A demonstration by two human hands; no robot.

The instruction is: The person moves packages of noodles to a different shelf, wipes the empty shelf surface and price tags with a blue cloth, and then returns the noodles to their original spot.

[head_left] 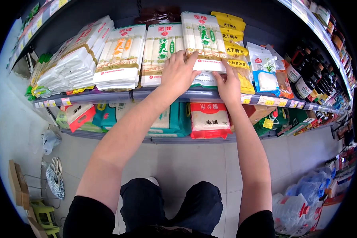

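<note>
Head view looks down at a shop shelf point(162, 94) and at two bare arms that reach to it. On this shelf lie flat noodle packs with green print. The left hand point(178, 73) rests on the lower end of the middle noodle pack point(202, 39), fingers spread and flat on the wrapper, not closed around it. The right hand point(229, 83) is just right of it, at the front edge of the same shelf, thumb and fingers lightly pinching the lower right corner of that pack. Beside the pack, to the right, stands a pile of yellow bags point(234, 43), and further right a white-blue pouch point(265, 75). Left of it lies another noodle pack point(121, 55). Under the shelf, a red-white rice bag point(209, 119) sits on the lower shelf.

I judge the step is straightening the pack in its row. The next move asks for both hands to slide it evenly, without pushing the yellow bags.
</note>
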